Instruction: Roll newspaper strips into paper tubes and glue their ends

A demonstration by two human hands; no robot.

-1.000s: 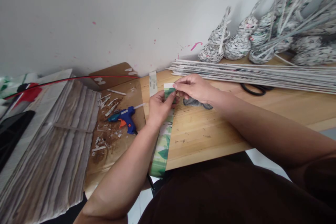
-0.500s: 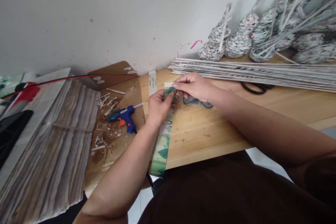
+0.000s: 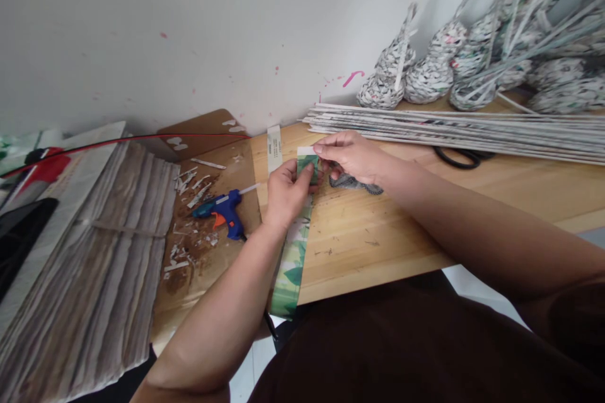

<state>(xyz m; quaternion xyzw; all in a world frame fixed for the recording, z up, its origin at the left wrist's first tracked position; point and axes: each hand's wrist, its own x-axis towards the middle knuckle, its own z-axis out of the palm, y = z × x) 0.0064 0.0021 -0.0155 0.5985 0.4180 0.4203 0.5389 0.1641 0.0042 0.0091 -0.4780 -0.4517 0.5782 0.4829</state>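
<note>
A long green-and-white leaf-patterned paper strip (image 3: 290, 271) runs up the wooden table, its lower end bending over the front edge. My left hand (image 3: 289, 192) grips it near the top, thumb laid across the printed face. At the strip's upper right corner, by its white end, the thumb and forefinger of my right hand (image 3: 347, 154) are pinched together. Behind my left hand lies a pale strip with small print (image 3: 275, 148). A small dark patterned item in what looks like clear plastic (image 3: 354, 186) sits partly hidden under my right hand.
To the left, a blue glue gun (image 3: 227, 211) rests on a brown board (image 3: 203, 271) with paper scraps. A tied newspaper stack (image 3: 108, 245) stands further left. Rolled paper sticks (image 3: 449, 132) lie at the back, by black scissor handles (image 3: 458, 157) and woven paper gourd shapes (image 3: 428, 75).
My right hand has shifted very slightly to the right along the strip's top end. My left hand stays in nearly the same place on the strip.
</note>
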